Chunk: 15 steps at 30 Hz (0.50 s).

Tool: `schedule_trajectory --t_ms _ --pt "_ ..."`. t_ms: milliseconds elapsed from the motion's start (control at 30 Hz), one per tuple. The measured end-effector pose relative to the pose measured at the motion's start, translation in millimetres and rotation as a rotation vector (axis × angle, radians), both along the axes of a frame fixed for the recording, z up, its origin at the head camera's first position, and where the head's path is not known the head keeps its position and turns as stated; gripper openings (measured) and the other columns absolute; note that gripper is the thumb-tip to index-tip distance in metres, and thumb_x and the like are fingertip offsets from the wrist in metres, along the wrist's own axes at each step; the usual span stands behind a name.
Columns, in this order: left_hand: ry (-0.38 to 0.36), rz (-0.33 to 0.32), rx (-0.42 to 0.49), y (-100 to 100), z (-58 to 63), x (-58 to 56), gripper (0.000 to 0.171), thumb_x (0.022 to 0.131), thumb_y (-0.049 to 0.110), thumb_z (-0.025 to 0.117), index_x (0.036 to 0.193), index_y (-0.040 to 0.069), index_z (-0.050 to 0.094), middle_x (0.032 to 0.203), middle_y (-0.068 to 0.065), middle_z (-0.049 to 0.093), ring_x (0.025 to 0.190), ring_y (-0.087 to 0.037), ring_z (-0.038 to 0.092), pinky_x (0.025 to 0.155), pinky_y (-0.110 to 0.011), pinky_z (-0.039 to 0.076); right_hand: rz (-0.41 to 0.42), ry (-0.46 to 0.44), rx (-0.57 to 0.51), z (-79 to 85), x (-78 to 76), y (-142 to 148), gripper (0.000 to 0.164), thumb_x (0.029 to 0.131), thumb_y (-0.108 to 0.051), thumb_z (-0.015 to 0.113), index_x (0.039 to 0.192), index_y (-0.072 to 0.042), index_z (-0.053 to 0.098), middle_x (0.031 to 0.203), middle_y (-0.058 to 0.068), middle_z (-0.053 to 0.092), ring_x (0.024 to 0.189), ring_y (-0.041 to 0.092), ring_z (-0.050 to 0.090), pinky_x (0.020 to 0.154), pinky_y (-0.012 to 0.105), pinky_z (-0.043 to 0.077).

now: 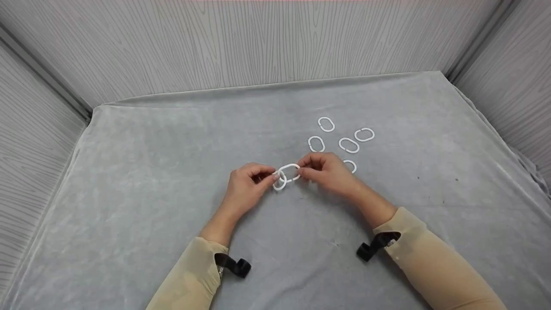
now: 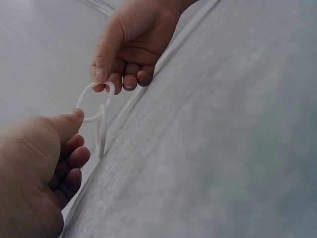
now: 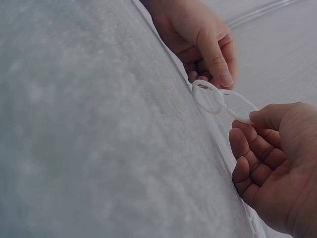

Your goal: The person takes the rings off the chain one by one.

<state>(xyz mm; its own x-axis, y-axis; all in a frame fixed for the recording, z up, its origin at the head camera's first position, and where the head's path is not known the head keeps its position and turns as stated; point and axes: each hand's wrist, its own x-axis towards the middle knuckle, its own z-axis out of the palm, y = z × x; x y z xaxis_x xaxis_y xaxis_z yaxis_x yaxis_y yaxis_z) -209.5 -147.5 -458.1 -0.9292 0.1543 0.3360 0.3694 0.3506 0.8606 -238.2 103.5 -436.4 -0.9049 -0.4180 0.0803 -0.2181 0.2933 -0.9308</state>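
Observation:
My left hand (image 1: 245,189) and right hand (image 1: 329,174) face each other over the cloth, at the middle of the head view. Between thumb and fingers, the right hand pinches the right end of a white oval ring (image 1: 289,165). A second white oval ring (image 1: 280,188) hooks through it and hangs at a different angle. The left thumb and fingers pinch at the left side of this pair. In the left wrist view the hanging ring (image 2: 101,136) dangles edge-on from the ring (image 2: 81,96) held across both thumbs. Fingertips hide parts of both rings.
Several loose white oval rings (image 1: 332,122) with small gaps lie beyond and right of the right hand, one partly hidden behind it. Grey cloth (image 1: 172,150) covers the table. Pale wood-grain panels (image 1: 258,43) stand around its back and sides. Black wrist mounts (image 1: 234,265) jut from both sleeves.

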Motion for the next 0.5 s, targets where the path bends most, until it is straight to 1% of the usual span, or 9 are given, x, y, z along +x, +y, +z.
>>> schedule_trajectory --t_ms 167,333,500 --pt "-0.026 -0.011 -0.023 -0.3 0.1 0.6 0.013 0.09 0.015 0.087 0.101 0.008 0.084 0.091 0.001 0.074 0.078 -0.014 0.063 0.071 -0.026 0.051 -0.017 -0.002 -0.018 -1.1 -0.8 0.2 0.013 0.097 -0.007 0.073 0.104 0.004 0.075 0.077 0.001 0.068 0.068 0.011 0.058 0.06 0.021 0.044" --pt "-0.035 -0.034 -0.031 -0.7 1.6 1.7 0.015 0.089 0.017 0.089 0.101 0.009 0.085 0.091 0.002 0.074 0.08 -0.014 0.063 0.072 -0.026 0.05 -0.032 0.005 -0.031 -1.8 -0.8 0.8 0.013 0.097 -0.006 0.073 0.104 0.005 0.074 0.078 0.008 0.068 0.069 0.014 0.059 0.061 0.021 0.045" --pt "-0.038 -0.08 -0.031 -1.0 1.7 1.4 0.012 0.089 0.018 0.089 0.097 0.011 0.086 0.089 0.003 0.074 0.081 -0.014 0.064 0.073 -0.026 0.051 -0.043 0.007 -0.036 -1.6 -0.7 0.4 0.011 0.098 -0.007 0.073 0.102 0.003 0.074 0.08 0.015 0.068 0.068 0.012 0.058 0.061 0.021 0.045"
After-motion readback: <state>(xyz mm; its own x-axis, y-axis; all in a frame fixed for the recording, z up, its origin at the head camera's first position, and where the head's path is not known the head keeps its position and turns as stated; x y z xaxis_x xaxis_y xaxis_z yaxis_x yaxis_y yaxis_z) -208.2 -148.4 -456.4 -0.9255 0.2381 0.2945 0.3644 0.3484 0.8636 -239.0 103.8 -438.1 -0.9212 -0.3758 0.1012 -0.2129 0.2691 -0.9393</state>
